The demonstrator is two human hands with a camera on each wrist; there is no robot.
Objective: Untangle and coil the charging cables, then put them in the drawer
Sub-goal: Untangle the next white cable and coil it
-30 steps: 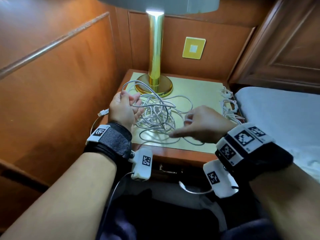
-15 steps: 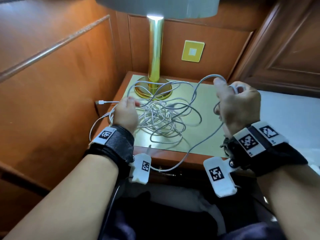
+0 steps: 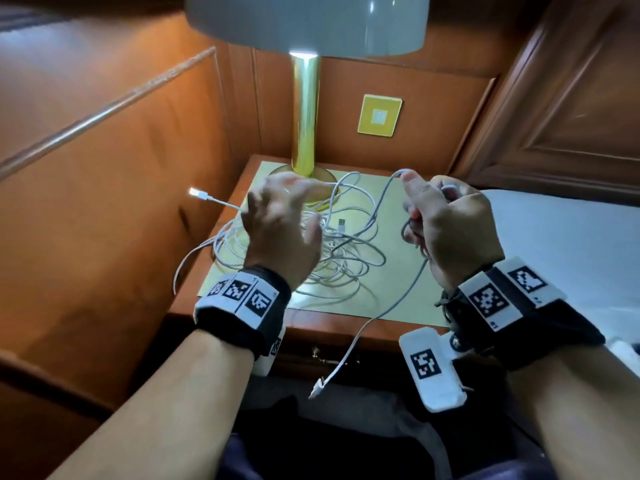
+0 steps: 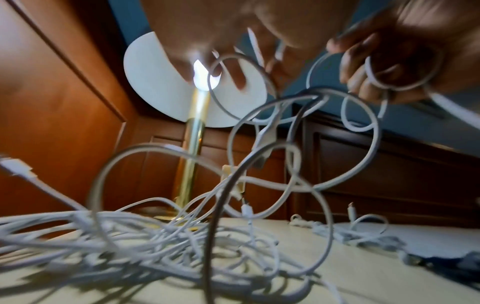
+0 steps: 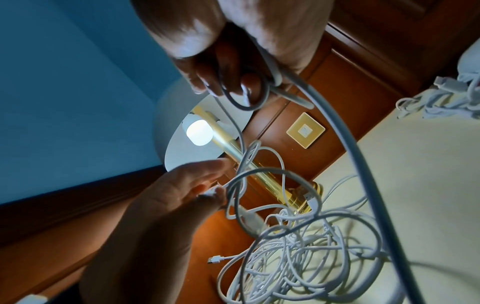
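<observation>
The right hand (image 3: 450, 230) pinches one cable (image 3: 398, 296) beside the lamp (image 3: 304, 112); the left hand (image 3: 280, 230) hovers spread over the cable tangle (image 3: 339, 265). Pulling hard could tighten knots.

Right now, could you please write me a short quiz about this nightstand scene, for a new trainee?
1. True or false: the right hand grips a white cable.
2. The tangled pile lies: A) on the bed, B) on the nightstand, C) in a drawer.
3. Fill in: one connector of the held cable hangs past the nightstand's ____ edge.

Key: 1 true; 2 B; 3 front.
</observation>
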